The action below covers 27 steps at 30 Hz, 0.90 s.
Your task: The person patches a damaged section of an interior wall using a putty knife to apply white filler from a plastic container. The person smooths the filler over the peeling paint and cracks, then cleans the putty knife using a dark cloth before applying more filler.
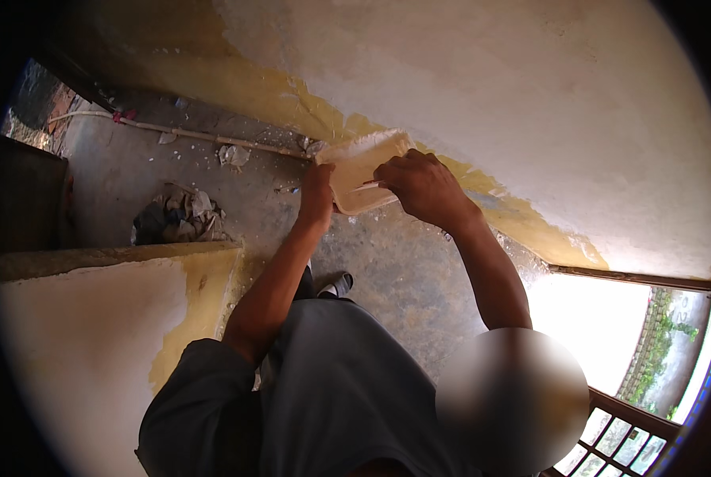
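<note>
Shirt point(331, 374) | tray point(357, 161) in left grip point(317, 196) | beneath tool point(368, 186) in right grip point(424, 188)

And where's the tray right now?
In the head view, the tray is just above the middle, with the left hand at its left edge and the right hand over its right side.

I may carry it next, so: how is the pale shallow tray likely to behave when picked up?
The pale tray is probably fairly stiff: its raised sides show no sagging. It may be light, since the left grip seems to support it by one side. Held that way, it might tip if pushed at the opposite side.
</note>
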Each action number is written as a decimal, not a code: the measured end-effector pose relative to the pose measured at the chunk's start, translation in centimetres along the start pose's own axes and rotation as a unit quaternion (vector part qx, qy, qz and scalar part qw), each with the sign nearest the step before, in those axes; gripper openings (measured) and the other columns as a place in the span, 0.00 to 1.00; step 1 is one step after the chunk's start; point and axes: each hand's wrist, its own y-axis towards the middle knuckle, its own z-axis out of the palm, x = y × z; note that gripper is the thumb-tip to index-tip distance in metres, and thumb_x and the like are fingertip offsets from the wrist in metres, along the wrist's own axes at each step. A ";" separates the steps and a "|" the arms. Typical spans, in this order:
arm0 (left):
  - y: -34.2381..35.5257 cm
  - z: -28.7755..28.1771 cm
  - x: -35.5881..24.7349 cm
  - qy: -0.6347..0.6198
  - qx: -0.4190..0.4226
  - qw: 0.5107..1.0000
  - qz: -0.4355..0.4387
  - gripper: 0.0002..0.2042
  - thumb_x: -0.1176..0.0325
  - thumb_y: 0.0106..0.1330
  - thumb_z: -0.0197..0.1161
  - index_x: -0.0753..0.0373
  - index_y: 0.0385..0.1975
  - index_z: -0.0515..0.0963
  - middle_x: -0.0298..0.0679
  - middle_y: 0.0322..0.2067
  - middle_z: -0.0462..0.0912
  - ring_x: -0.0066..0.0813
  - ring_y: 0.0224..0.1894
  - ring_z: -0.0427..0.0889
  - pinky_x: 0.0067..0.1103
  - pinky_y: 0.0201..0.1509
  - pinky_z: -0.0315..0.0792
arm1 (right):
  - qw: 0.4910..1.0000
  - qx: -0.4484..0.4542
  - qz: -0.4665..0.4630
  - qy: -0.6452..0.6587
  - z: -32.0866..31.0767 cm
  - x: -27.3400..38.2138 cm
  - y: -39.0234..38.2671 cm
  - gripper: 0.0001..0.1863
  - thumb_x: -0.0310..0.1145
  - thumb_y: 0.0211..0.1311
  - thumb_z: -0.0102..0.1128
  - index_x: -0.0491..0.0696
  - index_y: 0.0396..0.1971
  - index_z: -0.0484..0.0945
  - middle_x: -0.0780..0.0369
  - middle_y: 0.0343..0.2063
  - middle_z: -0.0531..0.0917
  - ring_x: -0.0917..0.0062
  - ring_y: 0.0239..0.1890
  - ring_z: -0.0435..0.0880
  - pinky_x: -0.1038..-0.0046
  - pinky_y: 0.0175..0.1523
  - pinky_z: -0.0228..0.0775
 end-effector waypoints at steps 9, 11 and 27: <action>-0.4 0.8 -1.1 -0.035 0.020 0.999 0.035 0.20 0.59 0.61 0.51 0.61 0.50 0.67 0.38 0.43 0.73 0.30 0.43 0.78 0.29 0.37 0.77 | 0.999 -0.039 0.019 0.006 -0.2 -0.4 0.6 0.08 0.27 0.51 0.61 0.49 0.33 0.80 0.64 0.28 0.81 0.66 0.33 0.78 0.66 0.40 0.70; -0.7 1.3 -1.7 -0.020 0.015 0.997 0.068 0.19 0.60 0.61 0.51 0.61 0.50 0.68 0.38 0.43 0.73 0.28 0.44 0.77 0.26 0.41 0.75 | 0.998 -0.055 0.024 -0.006 -0.1 -0.6 1.3 0.08 0.27 0.51 0.61 0.49 0.33 0.80 0.63 0.28 0.81 0.65 0.33 0.78 0.66 0.40 0.70; -1.0 1.0 -1.1 -0.008 0.002 1.000 0.025 0.20 0.60 0.63 0.47 0.63 0.51 0.67 0.41 0.43 0.74 0.30 0.43 0.76 0.31 0.36 0.76 | 1.000 -0.023 -0.012 -0.004 1.1 -0.2 0.6 0.05 0.29 0.54 0.60 0.50 0.32 0.80 0.64 0.28 0.82 0.67 0.33 0.78 0.66 0.41 0.69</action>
